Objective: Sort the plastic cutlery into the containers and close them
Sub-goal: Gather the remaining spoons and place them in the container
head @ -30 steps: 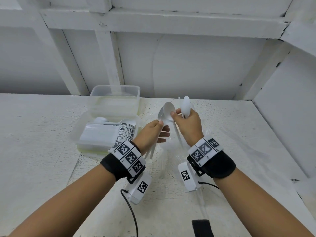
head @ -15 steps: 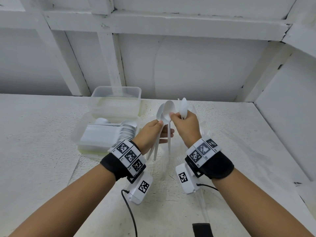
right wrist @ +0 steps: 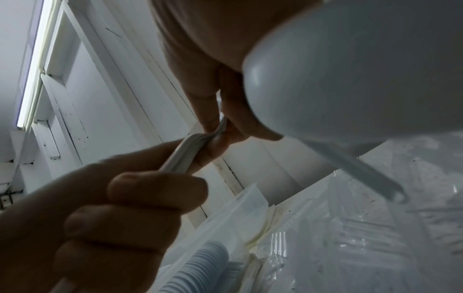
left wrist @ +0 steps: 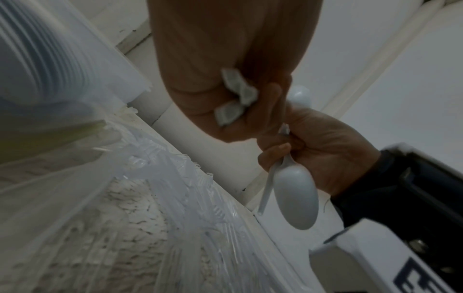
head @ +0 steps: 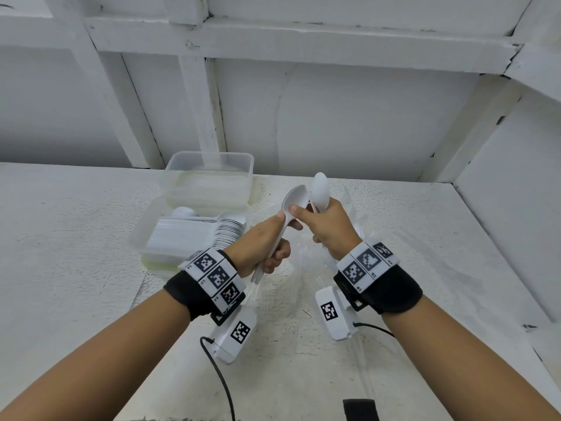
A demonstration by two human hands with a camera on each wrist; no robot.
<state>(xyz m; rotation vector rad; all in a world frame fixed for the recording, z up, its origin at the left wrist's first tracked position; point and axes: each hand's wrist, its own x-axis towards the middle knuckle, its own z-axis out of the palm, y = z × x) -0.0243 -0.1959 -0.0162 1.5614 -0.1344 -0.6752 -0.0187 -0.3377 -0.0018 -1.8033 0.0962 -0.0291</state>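
My left hand (head: pixel 277 238) grips a bundle of white plastic spoons (head: pixel 294 202) by the handles, bowls up; their handle ends (left wrist: pixel 235 95) poke out below the palm. My right hand (head: pixel 303 214) is right beside it. Its thumb and forefinger pinch the bowl end of that bundle (right wrist: pixel 190 150), and its other fingers hold more white spoons (head: pixel 320 189), one with its bowl hanging down (left wrist: pixel 295 198). The near clear container (head: pixel 142 238) holds a neat row of stacked spoons (head: pixel 227 229). Behind it stands a second clear container (head: pixel 209 177), which looks empty.
Clear plastic forks and knives (head: pixel 306 268) lie scattered on the white table (head: pixel 60 253) under and in front of both hands. White walls and beams close the back and the right side. A black cable (head: pixel 221 384) trails from the left wrist camera.
A spoon that hung from my right fingertips half a second ago now lies nested against the left hand's bundle. Both hands have stayed close together above the scattered cutlery.
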